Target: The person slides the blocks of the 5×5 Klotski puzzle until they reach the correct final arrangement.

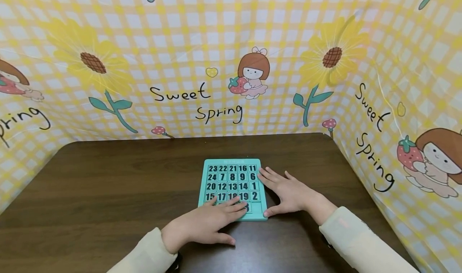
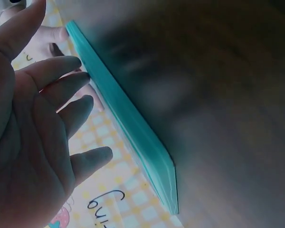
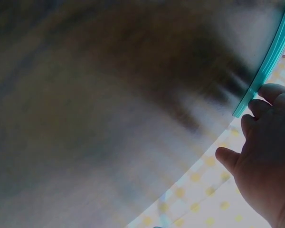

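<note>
A teal number sliding puzzle lies flat on the table, with black numbers on its square tiles. The top row reads 23, 22, 21, 16, 11. My left hand reaches across the bottom row with fingers extended, hiding most of it; its fingertips are at a tile near the lower right. Plain teal floor shows right of that tile. Along the puzzle's right edge rests my right hand, fingers spread at the upper side and thumb at the lower corner. In both wrist views the puzzle's side appears edge-on beside the fingertips.
The dark brown wooden table extends around the puzzle. A yellow checked cloth with sunflowers and "Sweet Spring" lettering hangs behind it and along both sides.
</note>
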Demonstrator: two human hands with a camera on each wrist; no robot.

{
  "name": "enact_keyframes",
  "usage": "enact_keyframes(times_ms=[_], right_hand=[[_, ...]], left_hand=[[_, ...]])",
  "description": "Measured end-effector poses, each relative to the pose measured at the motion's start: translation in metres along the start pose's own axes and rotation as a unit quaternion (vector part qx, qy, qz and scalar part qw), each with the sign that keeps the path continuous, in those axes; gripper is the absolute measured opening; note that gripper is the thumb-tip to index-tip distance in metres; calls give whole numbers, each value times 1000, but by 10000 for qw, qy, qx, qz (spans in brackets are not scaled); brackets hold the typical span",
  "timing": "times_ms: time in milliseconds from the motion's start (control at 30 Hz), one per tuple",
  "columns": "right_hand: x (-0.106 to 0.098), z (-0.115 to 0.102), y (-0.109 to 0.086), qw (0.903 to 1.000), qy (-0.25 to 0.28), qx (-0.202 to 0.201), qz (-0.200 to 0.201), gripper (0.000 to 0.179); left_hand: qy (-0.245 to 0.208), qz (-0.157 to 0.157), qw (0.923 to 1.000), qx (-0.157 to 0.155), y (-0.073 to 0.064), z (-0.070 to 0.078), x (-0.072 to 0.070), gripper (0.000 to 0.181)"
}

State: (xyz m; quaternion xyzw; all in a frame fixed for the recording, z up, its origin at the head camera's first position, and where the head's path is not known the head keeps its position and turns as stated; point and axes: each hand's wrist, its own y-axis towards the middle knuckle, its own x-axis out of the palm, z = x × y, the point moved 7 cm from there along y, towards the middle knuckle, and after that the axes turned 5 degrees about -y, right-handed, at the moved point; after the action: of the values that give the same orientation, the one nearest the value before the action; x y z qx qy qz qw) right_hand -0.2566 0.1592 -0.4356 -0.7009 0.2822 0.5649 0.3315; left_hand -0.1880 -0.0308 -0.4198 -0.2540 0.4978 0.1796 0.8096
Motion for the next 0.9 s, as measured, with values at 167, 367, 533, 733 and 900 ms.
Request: enact_keyframes(times_ms=[167,367,533,733,900], right_hand=[[0,1,0,10000,-2,-7,-5,112],[0,0,0,10000,-28,-27,2,113],[2,1,0,10000,-30,-24,-6,112],[3,1,0,10000,8,1,-47,112],[1,1,0,10000,17,23,-70,112]], left_hand=[[90,0,9999,104,6,6,1,75],[226,-35,9994,241,13,15,2,76],[322,-32,9990,299,18,18,3,77],[440,-44,9986,283,22,20,5,79],[407,1,9989,239,16,17,2,77]])
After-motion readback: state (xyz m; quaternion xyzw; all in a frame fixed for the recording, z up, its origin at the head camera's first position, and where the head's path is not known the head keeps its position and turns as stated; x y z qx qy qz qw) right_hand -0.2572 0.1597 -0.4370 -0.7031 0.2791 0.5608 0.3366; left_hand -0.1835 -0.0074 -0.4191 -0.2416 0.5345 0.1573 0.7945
